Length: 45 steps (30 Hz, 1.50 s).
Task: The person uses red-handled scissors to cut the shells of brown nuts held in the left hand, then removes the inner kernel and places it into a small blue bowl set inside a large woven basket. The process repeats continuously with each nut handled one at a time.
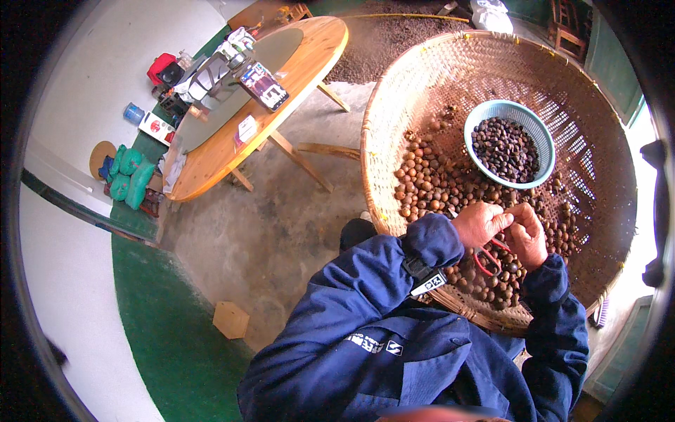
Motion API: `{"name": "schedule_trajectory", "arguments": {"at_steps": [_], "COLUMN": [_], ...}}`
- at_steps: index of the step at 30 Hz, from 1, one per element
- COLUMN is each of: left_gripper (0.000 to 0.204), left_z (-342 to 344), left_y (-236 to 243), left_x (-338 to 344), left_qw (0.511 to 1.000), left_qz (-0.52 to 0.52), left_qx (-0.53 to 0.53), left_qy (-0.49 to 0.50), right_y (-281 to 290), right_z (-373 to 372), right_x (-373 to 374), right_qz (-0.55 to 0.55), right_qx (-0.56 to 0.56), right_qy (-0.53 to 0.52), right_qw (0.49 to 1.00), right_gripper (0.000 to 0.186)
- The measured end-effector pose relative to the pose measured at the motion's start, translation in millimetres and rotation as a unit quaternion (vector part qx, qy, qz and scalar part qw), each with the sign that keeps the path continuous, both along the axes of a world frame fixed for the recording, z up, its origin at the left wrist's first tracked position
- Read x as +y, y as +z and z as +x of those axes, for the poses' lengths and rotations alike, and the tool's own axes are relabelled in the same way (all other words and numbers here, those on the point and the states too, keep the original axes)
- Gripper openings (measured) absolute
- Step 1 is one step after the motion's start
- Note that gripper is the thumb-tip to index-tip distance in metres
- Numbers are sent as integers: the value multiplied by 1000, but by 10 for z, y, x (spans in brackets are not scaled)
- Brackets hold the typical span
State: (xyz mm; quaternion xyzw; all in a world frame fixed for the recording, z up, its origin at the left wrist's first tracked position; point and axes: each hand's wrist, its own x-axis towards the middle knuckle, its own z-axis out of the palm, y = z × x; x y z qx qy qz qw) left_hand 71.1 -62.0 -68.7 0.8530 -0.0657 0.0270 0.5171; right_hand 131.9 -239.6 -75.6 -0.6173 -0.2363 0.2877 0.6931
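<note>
My left hand [480,224] and my right hand [526,238] meet over a wide woven bamboo basket [385,116]. Fingers of both are pinched together, nearly touching; what lies between them is too small or hidden to name. Red-handled scissors [486,261] show just below the hands, above the round brown nuts [423,176]; I cannot tell whether the scissors rest there or hang from my left hand. Beyond the hands, a light blue plastic colander [475,152] sits inside the basket, partly filled with dark seeds [503,144].
A round wooden table [320,53] at the left carries a phone [264,86] on a stand. Green bags [133,176] lie by the wall. More brown nuts [358,60] are spread on the floor behind, near a white bag [491,15]. A hexagonal board [230,320] lies lower left.
</note>
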Motion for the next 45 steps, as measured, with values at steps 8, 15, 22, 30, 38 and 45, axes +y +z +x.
{"name": "schedule_trajectory", "arguments": {"at_steps": [8, 15, 22, 30, 38, 45], "left_gripper": [38, 35, 21, 36, 38, 30], "left_z": [-2, -13, 25, -54, -24, 38], "left_y": [-41, -17, -169, -43, -77, -187], "left_x": [11, -21, -26, -35, -27, -10], "left_qw": [993, 960, 987, 964, 945, 937], "left_qz": [-109, -257, -136, -249, -300, -334], "left_qx": [-5, 77, -60, 63, 108, 87], "left_qy": [-42, -79, -56, -73, -69, -54], "right_y": [28, 155, 115, 298, 117, 236], "right_z": [-64, -88, -67, -179, -20, 27], "right_x": [16, 15, 3, 53, -39, 31], "right_qz": [60, 55, 59, 114, 147, 32], "right_qx": [53, 87, 79, 165, -105, -537], "right_qy": [-17, -24, -29, -54, -17, -35], "right_qw": [997, 994, 995, 978, 983, 843], "right_gripper": [28, 20, 14, 4, 8, 23]}}
